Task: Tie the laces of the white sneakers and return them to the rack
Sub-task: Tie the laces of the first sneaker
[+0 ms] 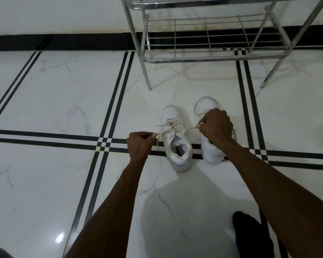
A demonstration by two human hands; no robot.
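Two white sneakers stand side by side on the tiled floor, toes pointing away from me. The left sneaker (pixel 177 144) has its laces (pixel 172 127) crossed over the tongue and pulled taut sideways. My left hand (pixel 140 144) pinches one lace end to the left of the shoe. My right hand (pixel 217 125) pinches the other lace end and hovers over the right sneaker (pixel 210 153), hiding its middle. The metal shoe rack (pixel 209 45) stands just beyond the sneakers, and its lower wire shelf holds nothing.
White marble-look floor tiles with black stripe borders spread all around. A black skirting band runs along the wall behind the rack. A dark-clothed leg or foot (pixel 250 237) sits at the lower right, close to my right forearm.
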